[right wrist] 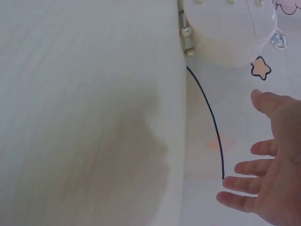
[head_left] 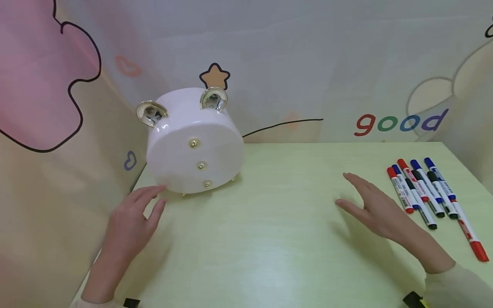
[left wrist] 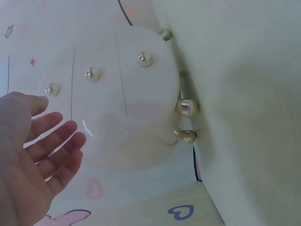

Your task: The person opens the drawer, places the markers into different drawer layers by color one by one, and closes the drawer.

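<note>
A white oval drawer box (head_left: 173, 158) stands on small gold feet at the back left of the table. Three gold knobs run down its front, and seams between the drawers show in the left wrist view. On its top are two gold ring-shaped fittings. My left hand (head_left: 131, 224) is raised at the box's lower left front, fingers spread and holding nothing. In the head view its fingertips overlap the box's edge. My right hand (head_left: 381, 214) hovers over the table, thumb apart from the fingers, with nothing in it. It is nearest to the whiteboard markers (head_left: 421, 188).
The markers, with red, blue and black caps, lie in a slanted group on the right of the light table (head_left: 262, 239). One red-capped marker (head_left: 469, 231) reaches toward the front right. A printed backdrop (head_left: 285, 64) rises behind the table and along its left side.
</note>
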Demonstrator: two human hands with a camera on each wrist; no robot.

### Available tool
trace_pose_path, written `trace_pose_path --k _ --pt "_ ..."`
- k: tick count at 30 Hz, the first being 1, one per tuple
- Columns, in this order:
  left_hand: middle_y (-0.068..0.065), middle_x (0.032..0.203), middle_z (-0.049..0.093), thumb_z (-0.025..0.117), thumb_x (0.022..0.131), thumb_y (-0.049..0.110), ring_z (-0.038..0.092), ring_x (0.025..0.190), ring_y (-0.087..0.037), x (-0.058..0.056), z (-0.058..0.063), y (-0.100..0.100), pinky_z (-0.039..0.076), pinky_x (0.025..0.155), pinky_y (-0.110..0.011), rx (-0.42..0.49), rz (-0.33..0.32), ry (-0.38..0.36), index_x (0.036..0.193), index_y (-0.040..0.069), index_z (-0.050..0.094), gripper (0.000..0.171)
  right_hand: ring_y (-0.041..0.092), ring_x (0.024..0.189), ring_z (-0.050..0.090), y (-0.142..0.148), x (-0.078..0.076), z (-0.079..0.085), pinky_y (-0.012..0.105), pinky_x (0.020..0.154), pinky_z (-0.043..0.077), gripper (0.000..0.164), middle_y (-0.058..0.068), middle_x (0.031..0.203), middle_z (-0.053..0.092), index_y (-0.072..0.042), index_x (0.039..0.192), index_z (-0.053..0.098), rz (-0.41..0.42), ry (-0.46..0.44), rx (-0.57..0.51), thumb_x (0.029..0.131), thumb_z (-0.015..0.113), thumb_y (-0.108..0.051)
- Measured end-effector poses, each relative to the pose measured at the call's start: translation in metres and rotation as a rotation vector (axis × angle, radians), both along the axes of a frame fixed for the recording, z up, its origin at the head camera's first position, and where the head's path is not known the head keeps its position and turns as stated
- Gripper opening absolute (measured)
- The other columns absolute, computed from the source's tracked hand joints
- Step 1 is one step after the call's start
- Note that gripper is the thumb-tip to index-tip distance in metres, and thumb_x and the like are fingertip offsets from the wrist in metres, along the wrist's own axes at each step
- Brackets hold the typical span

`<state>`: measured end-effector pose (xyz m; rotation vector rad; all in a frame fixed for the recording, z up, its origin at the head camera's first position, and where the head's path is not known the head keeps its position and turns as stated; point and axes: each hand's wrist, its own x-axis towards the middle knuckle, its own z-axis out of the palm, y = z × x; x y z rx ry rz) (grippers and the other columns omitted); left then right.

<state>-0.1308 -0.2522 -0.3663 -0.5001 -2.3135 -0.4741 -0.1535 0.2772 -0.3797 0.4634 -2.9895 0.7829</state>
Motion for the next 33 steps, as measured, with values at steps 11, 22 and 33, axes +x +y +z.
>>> trace_pose_path --k 11,22,33 --pt "-0.009 0.101 0.075 0.072 0.094 0.003 0.067 0.082 -0.027 -0.009 0.017 -0.019 0.038 0.062 -0.015 0.131 0.109 0.003 0.118 0.007 0.076 0.025 0.047 0.118 0.060 -0.037 -0.022 0.008 0.061 0.092 0.053 0.060 0.027 0.144 0.054 0.001 0.151 0.046 0.036 0.058 -0.154 0.103 0.065 -0.031" --pt "-0.015 0.105 0.075 0.065 0.101 0.009 0.064 0.087 -0.009 -0.023 0.034 -0.023 0.039 0.075 -0.004 0.318 0.134 -0.017 0.118 0.000 0.075 0.022 0.033 0.107 0.069 -0.067 -0.042 0.011 0.050 0.087 0.057 0.043 0.020 0.132 0.066 0.002 0.140 0.059 0.104 0.116 -0.272 0.102 0.067 -0.017" --pt "-0.011 0.114 0.075 0.059 0.105 0.025 0.060 0.089 0.004 -0.045 0.054 -0.018 0.046 0.080 -0.014 0.536 0.166 -0.112 0.123 0.005 0.074 0.031 0.031 0.102 0.071 -0.099 -0.071 0.014 0.050 0.090 0.056 0.030 0.018 0.122 0.071 0.002 0.129 0.066 0.106 0.148 -0.402 0.103 0.063 -0.013"
